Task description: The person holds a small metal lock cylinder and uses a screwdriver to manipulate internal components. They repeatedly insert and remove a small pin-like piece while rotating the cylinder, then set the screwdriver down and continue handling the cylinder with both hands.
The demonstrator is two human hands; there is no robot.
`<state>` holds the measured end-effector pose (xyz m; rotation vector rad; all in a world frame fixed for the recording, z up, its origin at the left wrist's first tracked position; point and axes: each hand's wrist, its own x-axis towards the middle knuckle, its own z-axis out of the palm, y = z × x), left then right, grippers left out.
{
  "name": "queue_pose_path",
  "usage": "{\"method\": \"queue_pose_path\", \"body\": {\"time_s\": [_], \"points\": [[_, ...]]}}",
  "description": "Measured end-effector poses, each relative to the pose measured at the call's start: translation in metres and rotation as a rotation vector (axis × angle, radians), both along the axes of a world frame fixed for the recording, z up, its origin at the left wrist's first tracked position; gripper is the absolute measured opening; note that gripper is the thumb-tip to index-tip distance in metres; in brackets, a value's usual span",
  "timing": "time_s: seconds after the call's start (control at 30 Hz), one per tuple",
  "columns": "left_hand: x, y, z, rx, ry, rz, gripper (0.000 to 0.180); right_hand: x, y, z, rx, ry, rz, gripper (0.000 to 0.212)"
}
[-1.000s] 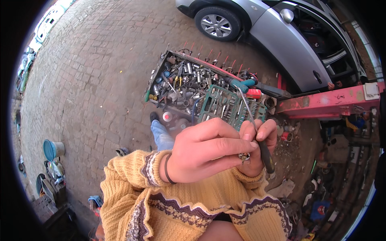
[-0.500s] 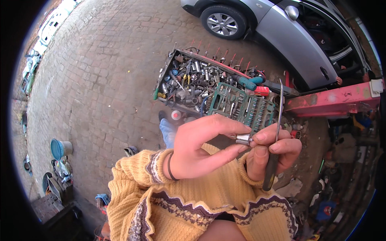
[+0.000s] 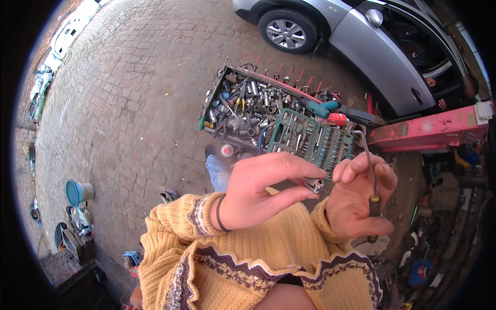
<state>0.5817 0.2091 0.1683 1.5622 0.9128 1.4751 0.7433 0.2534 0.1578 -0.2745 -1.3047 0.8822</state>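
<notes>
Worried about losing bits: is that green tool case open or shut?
Open: the green tool case lies spread out, with rows of small metal bits showing inside.

Matt green plastic, that tool case (image 3: 312, 137), with shiny metal bits (image 3: 326, 147) inside it! Below it, the small cylinder (image 3: 314, 184) gleams like bare metal; right of it, the hooked tool's (image 3: 372, 178) smooth metal shaft. Above it, glossy painted car door (image 3: 374, 62); left, rough paving (image 3: 134, 119); lower down, ribbed knit sweater (image 3: 279, 222).
</notes>
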Motion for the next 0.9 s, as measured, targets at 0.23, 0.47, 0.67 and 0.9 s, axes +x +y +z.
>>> {"method": "queue_pose_path", "body": {"time_s": [0.23, 0.47, 0.67, 0.9], "points": [[0.001, -0.001, -0.001, -0.009, 0.002, -0.016, 0.028, 0.034, 0.004, 0.013, 0.05, -0.223, 0.178, 0.026], [0.002, 0.003, -0.004, 0.051, 0.032, -0.017, 0.032, 0.043, -0.001, 0.014, 0.007, -0.319, 0.233, 0.019], [0.006, 0.008, -0.004, 0.07, 0.028, -0.01, 0.034, 0.051, 0.004, 0.011, 0.023, -0.309, 0.166, 0.018], [0.002, 0.011, 0.002, 0.011, 0.105, -0.018, 0.038, 0.068, 0.01, 0.041, 0.242, -0.639, -0.039, 0.018]]}}
